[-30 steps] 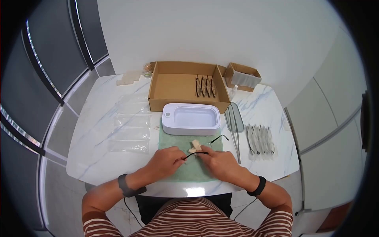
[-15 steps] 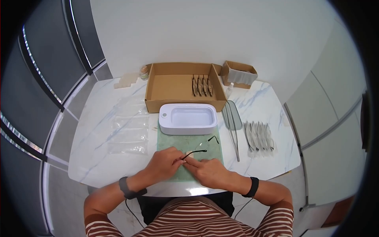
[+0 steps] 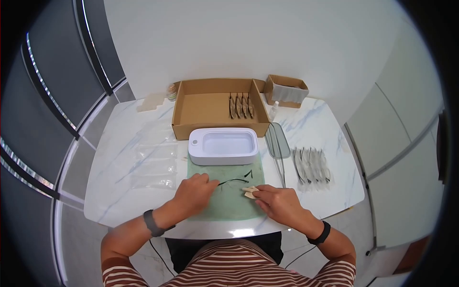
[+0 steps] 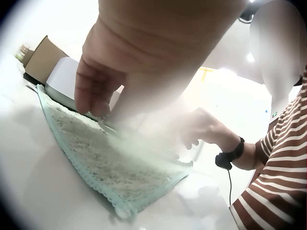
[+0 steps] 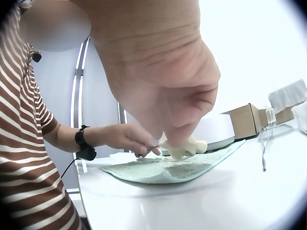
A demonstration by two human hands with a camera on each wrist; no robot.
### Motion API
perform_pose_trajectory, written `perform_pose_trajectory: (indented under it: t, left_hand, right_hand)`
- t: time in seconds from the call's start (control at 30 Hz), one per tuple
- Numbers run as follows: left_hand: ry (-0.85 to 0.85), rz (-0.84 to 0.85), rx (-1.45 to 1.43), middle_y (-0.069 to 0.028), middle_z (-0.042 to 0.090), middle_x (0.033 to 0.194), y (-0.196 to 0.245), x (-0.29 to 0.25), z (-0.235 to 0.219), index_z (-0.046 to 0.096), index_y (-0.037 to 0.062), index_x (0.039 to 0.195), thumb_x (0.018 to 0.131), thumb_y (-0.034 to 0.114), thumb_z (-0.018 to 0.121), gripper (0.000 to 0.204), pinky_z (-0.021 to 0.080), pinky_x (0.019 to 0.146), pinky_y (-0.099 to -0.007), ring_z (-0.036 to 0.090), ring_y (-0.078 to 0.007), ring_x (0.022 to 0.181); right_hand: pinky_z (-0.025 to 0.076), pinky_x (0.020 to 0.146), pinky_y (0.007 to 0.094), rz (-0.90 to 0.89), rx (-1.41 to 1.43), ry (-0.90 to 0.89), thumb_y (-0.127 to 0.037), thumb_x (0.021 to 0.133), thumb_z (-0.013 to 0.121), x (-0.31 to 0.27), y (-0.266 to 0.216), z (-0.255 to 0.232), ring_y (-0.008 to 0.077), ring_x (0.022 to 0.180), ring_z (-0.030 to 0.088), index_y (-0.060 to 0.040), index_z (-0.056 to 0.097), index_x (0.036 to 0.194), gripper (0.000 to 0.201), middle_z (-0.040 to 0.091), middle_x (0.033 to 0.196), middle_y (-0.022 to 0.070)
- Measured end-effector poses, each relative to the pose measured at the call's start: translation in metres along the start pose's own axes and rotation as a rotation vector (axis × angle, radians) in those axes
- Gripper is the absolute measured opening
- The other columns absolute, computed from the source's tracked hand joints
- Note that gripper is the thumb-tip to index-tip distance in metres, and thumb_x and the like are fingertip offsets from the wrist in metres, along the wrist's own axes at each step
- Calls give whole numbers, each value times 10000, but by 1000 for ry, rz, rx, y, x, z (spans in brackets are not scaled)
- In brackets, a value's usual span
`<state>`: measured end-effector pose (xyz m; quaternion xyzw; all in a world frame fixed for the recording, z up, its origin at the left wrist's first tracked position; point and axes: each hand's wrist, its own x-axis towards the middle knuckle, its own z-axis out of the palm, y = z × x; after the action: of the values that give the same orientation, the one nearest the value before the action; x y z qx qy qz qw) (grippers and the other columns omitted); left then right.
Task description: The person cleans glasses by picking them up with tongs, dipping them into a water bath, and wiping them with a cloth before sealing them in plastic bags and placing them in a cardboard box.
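Observation:
My left hand point(image 3: 195, 193) pinches a pair of eyeglasses point(image 3: 234, 180) with thin dark temples over a green towel point(image 3: 229, 208). One temple points right from the fingers, and the other temple's dark tip shows just beyond it. The lenses are hard to make out against the towel. Between thumb and fingers, my right hand point(image 3: 282, 204) holds a crumpled cream cloth point(image 5: 184, 147), a short way right of the eyeglasses and apart from them. The left wrist view shows the left fingertips low over the towel's edge, with the right hand blurred beyond.
Behind the towel stands a white cleaner tub point(image 3: 223, 160). A cardboard box point(image 3: 196, 130) behind it holds several eyeglasses point(image 3: 241, 106). To the right lie long tweezers point(image 3: 280, 172), a grey-green tray point(image 3: 282, 143) and several bagged eyeglasses point(image 3: 311, 166). Clear plastic bags point(image 3: 155, 165) lie left.
The right hand has drawn away to the right with the cloth, off the eyeglasses it was touching. The left hand keeps hold of the eyeglasses, whose temples now sit lower and nearer together.

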<state>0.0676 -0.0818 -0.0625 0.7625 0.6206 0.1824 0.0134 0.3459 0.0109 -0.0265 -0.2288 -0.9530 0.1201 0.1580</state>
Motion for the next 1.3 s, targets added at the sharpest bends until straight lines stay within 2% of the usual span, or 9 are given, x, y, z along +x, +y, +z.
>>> perform_pose_trajectory:
  t: [0.1,0.23,0.4,0.53,0.6,0.7,0.8,1.0,1.3]
  left_hand:
    - [-43,12,86,-86,580,823,0,2,7,729,97,1127,887,104,606,270,541,617,-429,624,-288,776]
    - [-65,2,117,-96,595,850,6,11,-5,722,82,1121,894,96,620,249,538,618,-416,630,-297,775]
    - [241,38,-253,-108,618,871,34,50,-48,722,59,1033,896,148,702,164,520,635,-404,645,-313,781]
    - [250,152,-344,-104,585,820,66,76,-58,699,74,925,892,199,708,130,514,641,-442,621,-325,749]
    - [148,206,-244,-97,621,849,69,83,-52,728,61,920,884,159,705,108,523,679,-416,644,-317,766]
    - [44,178,-150,-101,627,853,59,80,-42,719,55,875,865,130,688,82,521,684,-426,639,-316,783]
    - [93,167,-77,-102,625,850,43,65,-36,708,52,847,837,97,675,56,516,668,-434,626,-314,794]
    - [36,117,85,-105,582,798,16,35,-14,659,40,785,812,77,642,49,522,639,-419,614,-306,782]
    - [-11,124,26,-135,583,831,-1,27,4,632,18,769,779,15,618,18,550,691,-439,622,-333,821]
  right_hand:
    - [577,639,370,26,13,-16,-153,871,716,-2,1,-1,271,786,715,-92,749,1062,203,725,1131,46]
    - [583,652,364,38,13,-77,-153,859,722,-3,3,-2,265,798,717,-83,754,1050,206,731,1116,54]
    - [582,651,363,43,-21,-87,-159,857,722,3,5,-11,256,807,717,-87,763,1038,199,733,1098,45]
    - [581,661,369,37,-34,-49,-163,853,725,6,8,-9,254,801,718,-92,768,1041,205,737,1086,42]
    - [581,665,370,40,-35,-59,-166,855,726,6,11,-7,255,802,718,-91,770,1038,203,739,1082,42]
    - [580,669,371,58,-39,-71,-173,860,725,6,10,-8,257,805,717,-88,773,1033,198,742,1076,42]
    - [579,671,370,74,-43,-74,-183,870,718,6,11,-10,257,809,717,-87,775,1032,196,743,1078,45]
    - [578,674,375,45,-37,-96,-199,887,699,12,10,-6,261,815,715,-91,775,1037,200,739,1089,44]
    - [574,691,386,34,-60,-148,-173,860,722,18,9,-1,279,844,708,-105,775,1030,190,741,1063,39]
